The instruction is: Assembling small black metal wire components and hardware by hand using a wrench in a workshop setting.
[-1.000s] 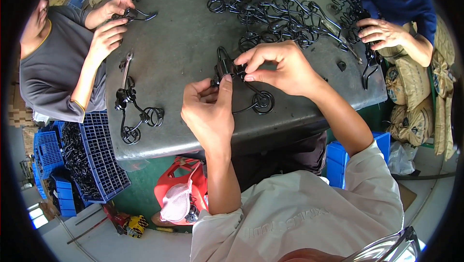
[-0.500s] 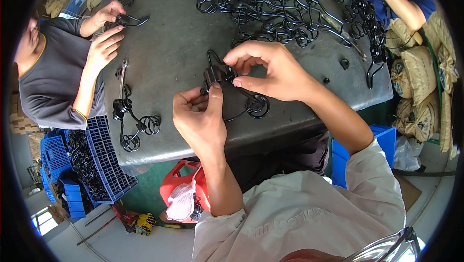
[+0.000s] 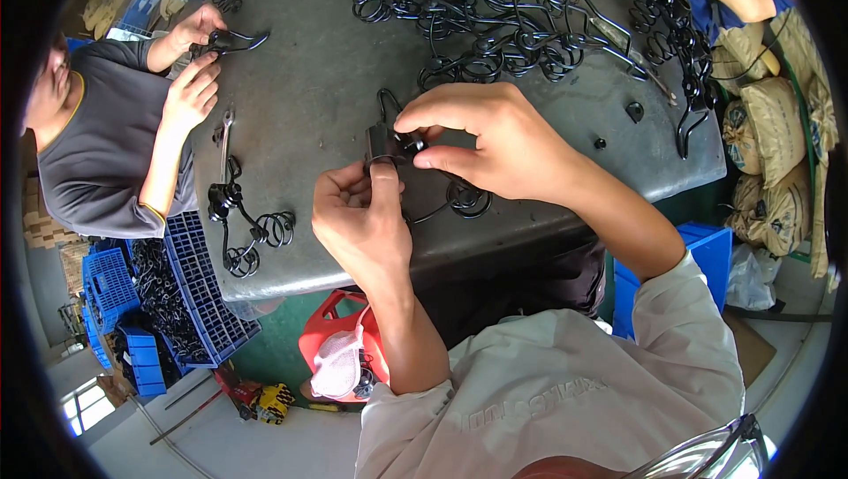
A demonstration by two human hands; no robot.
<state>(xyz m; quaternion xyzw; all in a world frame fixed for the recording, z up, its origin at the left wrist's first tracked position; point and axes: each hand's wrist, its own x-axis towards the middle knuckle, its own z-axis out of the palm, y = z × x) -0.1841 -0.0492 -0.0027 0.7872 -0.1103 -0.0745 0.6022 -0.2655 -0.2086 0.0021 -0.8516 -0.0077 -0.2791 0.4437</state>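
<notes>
My left hand point(image 3: 367, 218) is closed around the lower end of a black metal fitting point(image 3: 380, 142), its thumb pressed on the front. A bent black wire loop sticks up behind the fitting. From the right, my right hand point(image 3: 503, 139) pinches the fitting's side between thumb and bent fingers; the fingertips partly hide the spot. Just below my right hand, a black wire coil point(image 3: 470, 201) shows over the table's near edge, partly covered; whether it joins the fitting I cannot tell.
Tangled black wire parts point(image 3: 521, 29) heap at the table's point(image 3: 300, 108) far side. A wrench point(image 3: 227, 135) and an assembled wire part point(image 3: 252, 227) lie left. Another person's hands point(image 3: 194, 82) hold a similar part. Small black pieces point(image 3: 635, 112) lie right. A red stool point(image 3: 340, 329) stands below.
My right hand has shifted left, its fingertips closing in on the fitting. The fitting has turned a little in my left hand. The whole view has shifted slightly.
</notes>
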